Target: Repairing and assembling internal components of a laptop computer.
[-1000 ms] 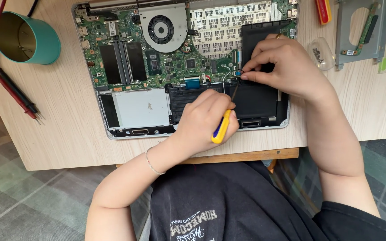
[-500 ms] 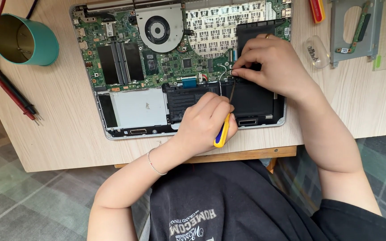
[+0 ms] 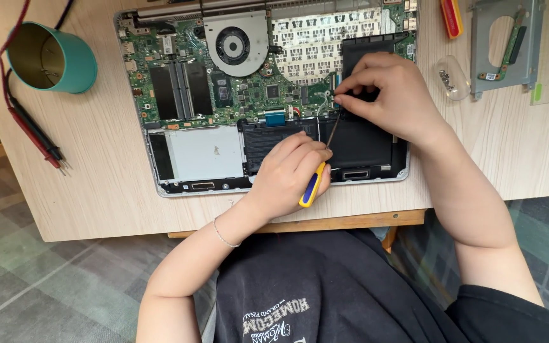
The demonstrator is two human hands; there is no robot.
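Overhead view of an opened laptop (image 3: pixel 185 162) on a wooden table (image 3: pixel 96 190), its circuit board and fan exposed. The left hand (image 3: pixel 290 171) is closed around a yellow-and-blue screwdriver (image 3: pixel 312 184), tip angled up to the black battery (image 3: pixel 357 143). The right hand (image 3: pixel 389 95) pinches its fingertips narrowly at the battery's edge by the tip. A screw there seems to be in hand; next calls for steady, upright turning

There is only one view, from a camera on the person's head. It looks almost straight down on the tabletop (image 3: pixel 96 190) from close above. The near edge of the tabletop crosses the middle of the picture; the far edge and the right corners are cut off.
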